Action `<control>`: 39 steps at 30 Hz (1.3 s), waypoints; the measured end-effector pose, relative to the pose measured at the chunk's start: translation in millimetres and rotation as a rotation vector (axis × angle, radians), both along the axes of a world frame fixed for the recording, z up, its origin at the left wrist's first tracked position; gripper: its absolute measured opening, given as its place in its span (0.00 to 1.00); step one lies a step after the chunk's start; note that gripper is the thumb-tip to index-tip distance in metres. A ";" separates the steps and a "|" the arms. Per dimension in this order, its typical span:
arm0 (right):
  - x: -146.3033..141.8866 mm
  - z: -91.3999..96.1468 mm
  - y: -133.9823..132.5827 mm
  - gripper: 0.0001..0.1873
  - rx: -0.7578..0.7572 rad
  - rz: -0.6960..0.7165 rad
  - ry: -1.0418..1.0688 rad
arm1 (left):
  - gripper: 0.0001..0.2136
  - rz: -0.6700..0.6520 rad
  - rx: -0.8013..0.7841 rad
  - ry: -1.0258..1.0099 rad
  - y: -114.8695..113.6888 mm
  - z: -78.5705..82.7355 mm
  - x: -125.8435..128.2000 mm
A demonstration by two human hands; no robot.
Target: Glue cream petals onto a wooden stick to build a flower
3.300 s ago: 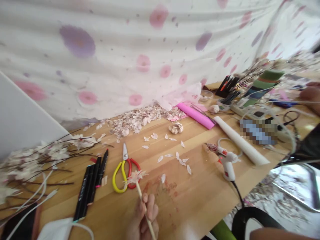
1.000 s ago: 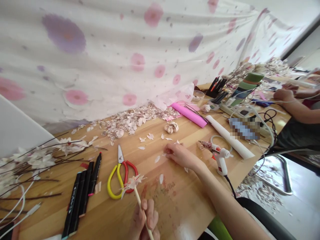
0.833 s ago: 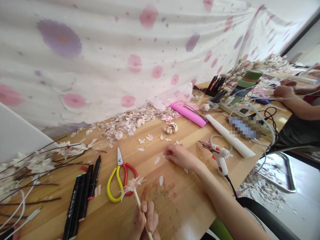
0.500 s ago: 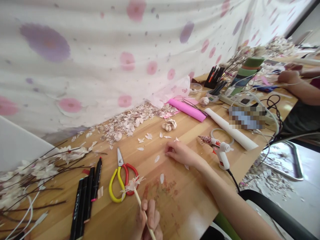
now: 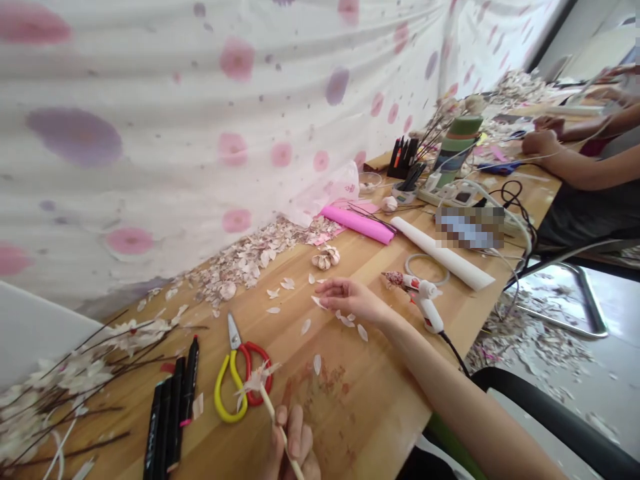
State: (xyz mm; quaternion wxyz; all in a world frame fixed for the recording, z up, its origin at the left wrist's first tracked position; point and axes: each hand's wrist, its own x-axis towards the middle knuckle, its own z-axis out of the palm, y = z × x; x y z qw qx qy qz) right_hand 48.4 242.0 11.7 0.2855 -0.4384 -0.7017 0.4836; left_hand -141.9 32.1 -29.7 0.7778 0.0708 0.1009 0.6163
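My left hand (image 5: 295, 443), at the bottom, is closed around a thin pale stick (image 5: 274, 412). At the stick's upper end sits a flower head (image 5: 258, 379) of whitish petals, in front of the scissors (image 5: 233, 363) with one yellow and one red handle. My right hand (image 5: 350, 299) hovers over the middle of the table, pinching a white petal (image 5: 319, 303) at its fingertips. Several loose petals (image 5: 346, 321) lie below and around that hand. Just beyond it is a bulb-like cluster (image 5: 326, 258) of pale pieces.
Right of my right hand stands a white glue gun (image 5: 425, 300). Black markers (image 5: 175, 400) and dark twigs with white flowers (image 5: 75, 363) lie left. A petal heap (image 5: 250, 257), pink roll (image 5: 357, 225) and white roll (image 5: 443, 253) are behind. Another person's hands (image 5: 543, 137) are far right.
My right hand has turned and lifted slightly, with a petal now showing at its fingertips and more loose petals uncovered beneath. My left hand keeps holding the stick. The view has shifted right.
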 end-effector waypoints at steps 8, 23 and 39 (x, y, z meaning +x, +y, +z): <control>-18.2 13.9 -69.5 0.05 0.213 -0.146 -0.276 | 0.06 0.081 0.005 -0.031 -5.9 -0.2 0.3; -41.7 2.0 -127.8 0.03 0.193 -0.101 -0.293 | 0.03 -0.081 0.004 0.016 0.1 4.1 -10.1; 8.0 4.0 -114.1 0.04 0.192 -0.204 -0.276 | 0.05 -0.028 -0.013 0.016 -4.0 6.1 -2.6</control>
